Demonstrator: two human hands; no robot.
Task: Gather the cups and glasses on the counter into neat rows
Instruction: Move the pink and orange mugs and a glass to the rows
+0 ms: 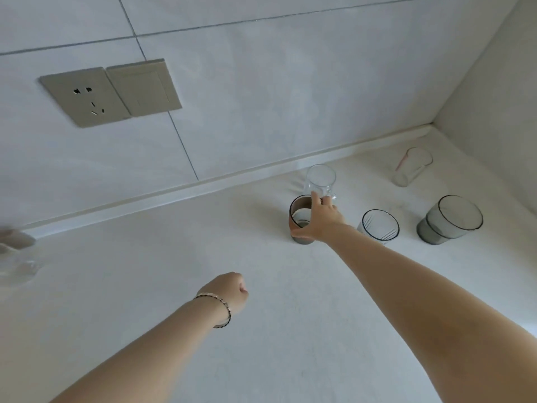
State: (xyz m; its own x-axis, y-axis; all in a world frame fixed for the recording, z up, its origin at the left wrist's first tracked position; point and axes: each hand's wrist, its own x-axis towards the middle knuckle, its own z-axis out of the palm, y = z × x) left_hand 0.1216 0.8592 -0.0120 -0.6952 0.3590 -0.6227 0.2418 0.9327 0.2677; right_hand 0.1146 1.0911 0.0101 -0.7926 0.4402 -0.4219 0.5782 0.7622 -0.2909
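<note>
— Brown-banded cup [300, 221]: right hand [322, 219] wrapped around it, standing mid-counter [174, 286] beside clear glass [319, 178]. Why there?
— Likely starting a row. Left hand [232, 289] fisted, holding nothing, clear of the cups

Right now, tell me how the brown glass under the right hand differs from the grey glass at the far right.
The brown glass is amber-tinted; the grey glass is smoky grey. The brown glass looks narrower, the grey glass wider at the mouth. The right hand grips the brown glass across its rim and side; nothing touches the grey glass. Both stand upright on the counter, with a ribbed clear glass between them.
</note>
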